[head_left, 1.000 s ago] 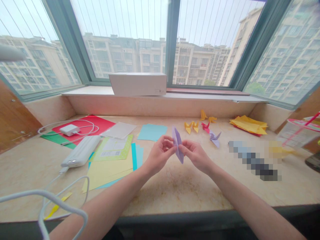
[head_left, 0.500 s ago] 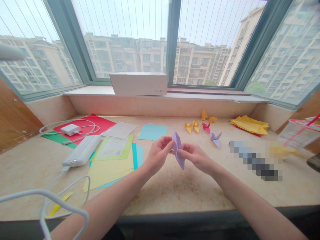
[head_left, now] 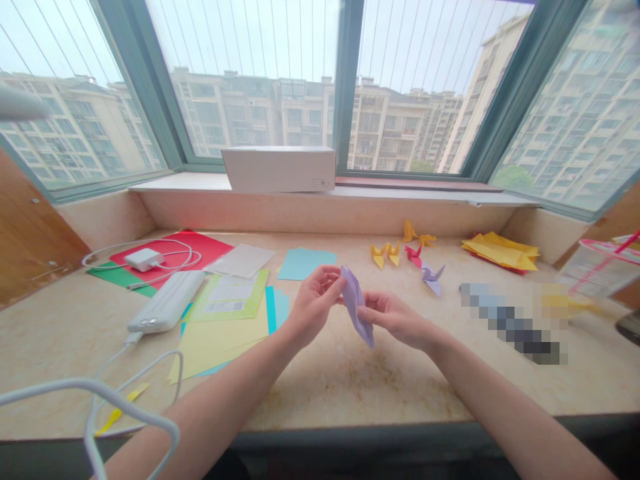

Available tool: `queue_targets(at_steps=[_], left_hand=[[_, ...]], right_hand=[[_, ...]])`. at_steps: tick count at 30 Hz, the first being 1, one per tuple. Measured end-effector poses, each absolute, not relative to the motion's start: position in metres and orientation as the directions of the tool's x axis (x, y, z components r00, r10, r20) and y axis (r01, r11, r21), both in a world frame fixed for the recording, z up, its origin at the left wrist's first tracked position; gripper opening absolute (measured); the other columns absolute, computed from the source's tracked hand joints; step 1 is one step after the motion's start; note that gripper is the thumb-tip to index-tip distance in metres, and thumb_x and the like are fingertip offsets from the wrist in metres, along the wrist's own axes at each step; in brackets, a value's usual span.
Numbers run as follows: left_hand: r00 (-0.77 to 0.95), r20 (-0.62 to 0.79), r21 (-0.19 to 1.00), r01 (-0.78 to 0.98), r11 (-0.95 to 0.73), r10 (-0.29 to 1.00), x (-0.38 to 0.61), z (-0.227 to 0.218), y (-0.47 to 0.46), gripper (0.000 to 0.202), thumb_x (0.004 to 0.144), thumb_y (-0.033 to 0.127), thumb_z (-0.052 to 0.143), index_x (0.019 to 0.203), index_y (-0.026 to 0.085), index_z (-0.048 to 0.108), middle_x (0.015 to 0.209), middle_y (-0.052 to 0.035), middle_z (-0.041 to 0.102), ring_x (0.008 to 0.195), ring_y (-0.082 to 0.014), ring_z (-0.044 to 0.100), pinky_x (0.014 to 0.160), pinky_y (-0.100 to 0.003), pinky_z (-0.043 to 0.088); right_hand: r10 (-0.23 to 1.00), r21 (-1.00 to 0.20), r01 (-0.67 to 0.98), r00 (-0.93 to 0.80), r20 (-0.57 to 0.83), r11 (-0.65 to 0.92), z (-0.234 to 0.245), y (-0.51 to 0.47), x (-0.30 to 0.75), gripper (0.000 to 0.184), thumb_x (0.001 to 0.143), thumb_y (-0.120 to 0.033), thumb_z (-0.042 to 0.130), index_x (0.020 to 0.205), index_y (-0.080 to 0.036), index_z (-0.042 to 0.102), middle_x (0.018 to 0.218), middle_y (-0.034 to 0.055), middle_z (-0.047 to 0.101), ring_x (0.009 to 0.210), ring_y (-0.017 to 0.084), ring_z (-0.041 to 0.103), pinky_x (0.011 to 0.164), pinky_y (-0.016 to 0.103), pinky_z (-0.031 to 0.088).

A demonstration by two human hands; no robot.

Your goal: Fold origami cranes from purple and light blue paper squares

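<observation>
A folded purple paper piece (head_left: 356, 305) hangs above the middle of the stone counter (head_left: 350, 380), long and pointed at both ends. My left hand (head_left: 315, 303) pinches its upper end with curled fingers. My right hand (head_left: 395, 319) pinches its lower right side. Both hands are closed on the paper. Beyond them lie several finished paper cranes: yellow ones (head_left: 384, 253), a red one (head_left: 412, 254) and a purple one (head_left: 432, 277).
Left of my hands lie yellow, teal and green paper sheets (head_left: 225, 327), a white power bank (head_left: 167, 301), a charger with cables (head_left: 143, 259) on red paper. A stack of yellow sheets (head_left: 500, 249) sits at the right. A white box (head_left: 280, 168) rests on the window sill.
The purple paper has tilted, its lower tip swinging down and to the right. Both hands have shifted slightly lower while keeping their pinch on it.
</observation>
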State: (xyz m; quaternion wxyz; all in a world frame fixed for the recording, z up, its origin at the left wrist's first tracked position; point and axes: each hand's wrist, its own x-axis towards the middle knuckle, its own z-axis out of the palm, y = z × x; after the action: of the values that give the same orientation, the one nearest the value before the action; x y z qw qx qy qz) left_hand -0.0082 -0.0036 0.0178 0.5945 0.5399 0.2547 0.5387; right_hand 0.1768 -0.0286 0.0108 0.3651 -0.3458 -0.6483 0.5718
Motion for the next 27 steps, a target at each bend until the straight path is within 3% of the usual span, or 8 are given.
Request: queue_targets(at_steps=[4, 7, 10, 13, 17, 27], left_hand=[[0.217, 0.288, 0.908, -0.370, -0.194, 0.933, -0.007, 0.017, -0.002, 0.029, 0.081, 0.036, 0.074, 0.085, 0.018, 0.052, 0.082, 0.0021, 0.060, 0.070, -0.0110, 0.063, 0.064, -0.025, 0.056], [0.190, 0.237, 0.913, -0.378, -0.152, 0.953, -0.006, 0.016, -0.003, 0.035, 0.078, 0.036, 0.078, 0.097, 0.018, 0.053, 0.084, 0.0012, 0.062, 0.076, -0.0135, 0.065, 0.069, -0.028, 0.057], [0.277, 0.146, 0.927, -0.374, -0.033, 0.950, -0.006, 0.016, -0.006, 0.046, 0.078, 0.041, 0.077, 0.111, 0.017, 0.055, 0.086, -0.0022, 0.066, 0.077, -0.0152, 0.067, 0.075, -0.031, 0.056], [0.375, 0.115, 0.947, -0.321, 0.012, 0.920, -0.005, 0.016, -0.009, 0.043, 0.079, 0.046, 0.075, 0.101, 0.011, 0.063, 0.084, -0.0063, 0.069, 0.076, -0.0158, 0.067, 0.076, -0.031, 0.056], [0.330, 0.142, 0.959, -0.280, -0.047, 0.933, -0.005, 0.017, -0.011, 0.036, 0.075, 0.041, 0.080, 0.087, 0.010, 0.068, 0.083, -0.0062, 0.071, 0.074, -0.0147, 0.066, 0.073, -0.029, 0.057], [0.299, 0.162, 0.952, -0.297, -0.070, 0.940, -0.004, 0.018, -0.013, 0.031, 0.080, 0.042, 0.074, 0.081, 0.013, 0.063, 0.072, -0.0016, 0.067, 0.063, -0.0121, 0.062, 0.059, -0.024, 0.054]], right_hand=[[0.874, -0.994, 0.037, -0.480, 0.073, 0.103, 0.012, -0.029, 0.177, 0.040, 0.082, -0.054, 0.070, 0.085, -0.015, 0.063, 0.072, -0.0008, 0.056, 0.063, 0.011, 0.048, 0.060, 0.025, 0.040], [0.896, -0.993, 0.033, -0.436, 0.084, 0.110, 0.010, -0.028, 0.175, 0.040, 0.082, -0.053, 0.071, 0.089, -0.015, 0.063, 0.072, -0.0011, 0.058, 0.062, 0.011, 0.049, 0.059, 0.025, 0.040], [0.919, -0.992, 0.032, -0.380, 0.102, 0.124, 0.008, -0.026, 0.175, 0.040, 0.082, -0.053, 0.071, 0.091, -0.015, 0.064, 0.073, -0.0004, 0.060, 0.063, 0.011, 0.052, 0.060, 0.025, 0.042], [0.938, -0.990, 0.038, -0.327, 0.114, 0.134, 0.006, -0.024, 0.175, 0.040, 0.081, -0.053, 0.072, 0.090, -0.015, 0.064, 0.073, 0.0006, 0.063, 0.063, 0.012, 0.054, 0.060, 0.026, 0.043], [0.950, -0.989, 0.042, -0.284, 0.127, 0.144, 0.003, -0.023, 0.174, 0.039, 0.080, -0.052, 0.072, 0.088, -0.015, 0.063, 0.072, 0.0007, 0.063, 0.061, 0.012, 0.054, 0.057, 0.026, 0.041], [0.940, -0.986, 0.041, -0.309, 0.142, 0.162, 0.005, -0.027, 0.171, 0.036, 0.077, -0.050, 0.076, 0.077, -0.016, 0.063, 0.068, -0.0001, 0.063, 0.058, 0.011, 0.052, 0.055, 0.026, 0.041]])
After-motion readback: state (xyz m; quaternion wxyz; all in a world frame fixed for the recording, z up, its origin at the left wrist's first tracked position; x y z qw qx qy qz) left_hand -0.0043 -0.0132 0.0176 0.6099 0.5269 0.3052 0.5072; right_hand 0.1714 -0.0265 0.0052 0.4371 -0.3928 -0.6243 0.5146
